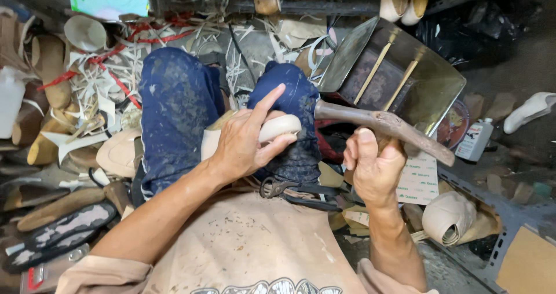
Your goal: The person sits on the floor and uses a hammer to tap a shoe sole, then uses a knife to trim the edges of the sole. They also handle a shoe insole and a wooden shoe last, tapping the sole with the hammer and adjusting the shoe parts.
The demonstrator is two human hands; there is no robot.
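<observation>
We see the left hand (246,143) wrapped around a pale shoe (278,127), forefinger lifted, pressing it on the knee (292,97). Just right of the knee, the right hand (373,166) grips a hammer (385,125).

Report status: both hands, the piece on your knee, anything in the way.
Left hand pressing pale beige shoe sole on knee, index finger raised. Right hand gripping brown wooden-handled hammer. Dark metal pincers in lap, clear of the sole.
</observation>
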